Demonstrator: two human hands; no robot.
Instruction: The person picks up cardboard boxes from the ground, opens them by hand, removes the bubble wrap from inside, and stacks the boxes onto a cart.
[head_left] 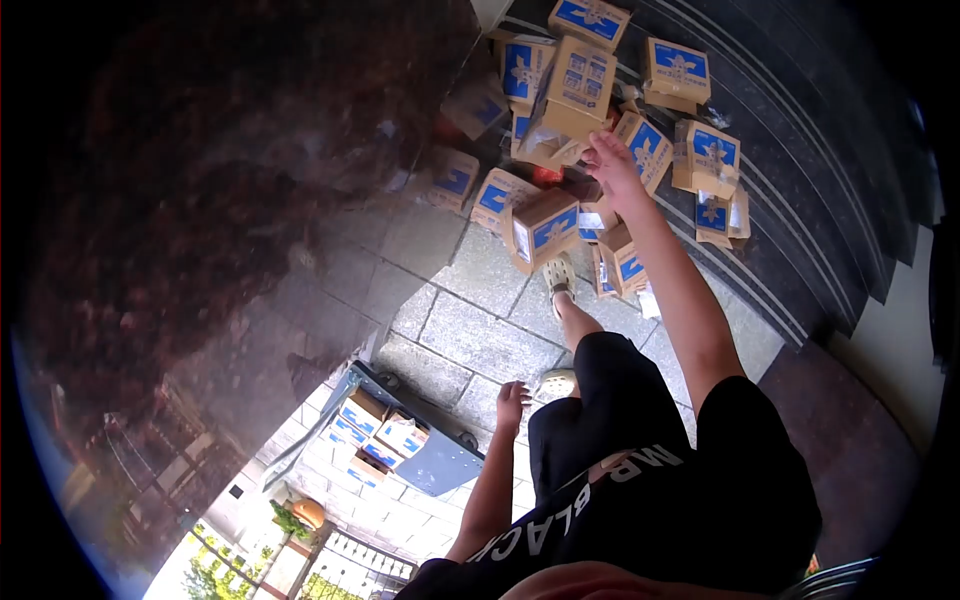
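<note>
My right hand (612, 168) reaches out over a pile of cardboard boxes. Its fingers are closed at the lower corner of a brown cardboard box (580, 78), which is tilted and has loose flaps at its near end. Just below that hand, another box (548, 230) with a blue printed panel leans on the pile. Well away from the boxes, my left hand (513, 402) hangs low beside my leg, fingers apart, with nothing in it.
Several more boxes (708, 155) lie on dark stone steps (790, 150) ahead and to the right. Behind on the left, a flat grey cart (440, 462) carries several boxes. A polished dark stone wall (250, 200) fills the left. Paving (470, 330) lies underfoot.
</note>
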